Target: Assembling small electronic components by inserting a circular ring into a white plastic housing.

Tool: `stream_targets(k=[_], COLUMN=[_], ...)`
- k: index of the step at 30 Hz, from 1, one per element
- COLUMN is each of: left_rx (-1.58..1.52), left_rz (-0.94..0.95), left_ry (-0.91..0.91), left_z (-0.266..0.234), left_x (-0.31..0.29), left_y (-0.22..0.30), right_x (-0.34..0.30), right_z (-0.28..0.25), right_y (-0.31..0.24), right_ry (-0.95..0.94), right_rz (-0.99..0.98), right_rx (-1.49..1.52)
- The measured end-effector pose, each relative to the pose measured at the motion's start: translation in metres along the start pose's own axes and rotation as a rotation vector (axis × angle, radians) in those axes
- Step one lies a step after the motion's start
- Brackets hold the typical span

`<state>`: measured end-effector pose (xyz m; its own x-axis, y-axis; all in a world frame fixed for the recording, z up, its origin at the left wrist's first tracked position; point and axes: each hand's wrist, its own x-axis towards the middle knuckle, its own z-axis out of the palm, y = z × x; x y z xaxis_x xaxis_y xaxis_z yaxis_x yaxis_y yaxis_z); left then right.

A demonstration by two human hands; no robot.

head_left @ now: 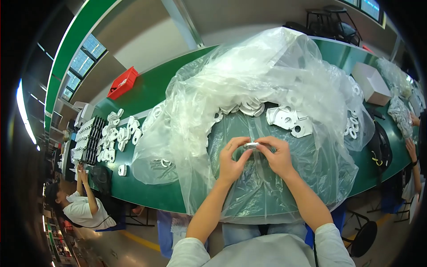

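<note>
Between the fingertips of my left hand [232,162] and my right hand [276,156] is a small white part [251,145], seen edge-on. Both hands pinch it from opposite sides above the plastic-covered green table. Its face is hidden from this angle. Just beyond my hands, white flat parts with round holes [289,120] lie in a pile at the mouth of a large clear plastic bag [249,66]. More white parts [249,107] lie partly under the bag's edge.
Loose white parts [120,135] and stacked black-and-white trays [87,140] stand on the left, near a seated co-worker [84,207]. A red bin [123,83] sits at the back left. To the right are a white box [371,83], a black bag [381,147] and another person's hands [411,149].
</note>
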<state>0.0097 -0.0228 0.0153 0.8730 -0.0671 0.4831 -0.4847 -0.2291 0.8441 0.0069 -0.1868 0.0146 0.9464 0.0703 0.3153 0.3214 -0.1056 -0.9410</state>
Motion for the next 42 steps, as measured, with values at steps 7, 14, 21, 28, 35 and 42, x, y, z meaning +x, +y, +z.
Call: stream_targets(k=[7,14,21,28,35,42], left_rx=[0.136,0.160,0.133,-0.308,-0.330,0.140], left_rz=[0.084,0.116,0.095,-0.345,-0.395,-0.012], left_ry=[-0.028,-0.018,-0.066,-0.114,-0.333,-0.279], left_z=[-0.004,-0.005,-0.007,-0.012,-0.022,-0.014], left_x=[-0.002,-0.006,-0.006,-0.001,0.005,-0.002], left_y=[0.004,0.004,0.001,0.000,-0.001,-0.002], right_x=[0.000,-0.004,-0.003,0.000,0.002,0.001], right_z=[0.005,0.007,0.003,0.004,-0.001,-0.003], right_y=[0.006,0.000,-0.008,0.007,0.012,0.017], right_ry=[-0.008,-0.034,-0.070,-0.081,-0.087,-0.103], right_rz=[-0.164,-0.086,-0.006,0.206,0.199,0.292], right_rx=[-0.110,-0.068,-0.012,0.211,0.157,0.152])
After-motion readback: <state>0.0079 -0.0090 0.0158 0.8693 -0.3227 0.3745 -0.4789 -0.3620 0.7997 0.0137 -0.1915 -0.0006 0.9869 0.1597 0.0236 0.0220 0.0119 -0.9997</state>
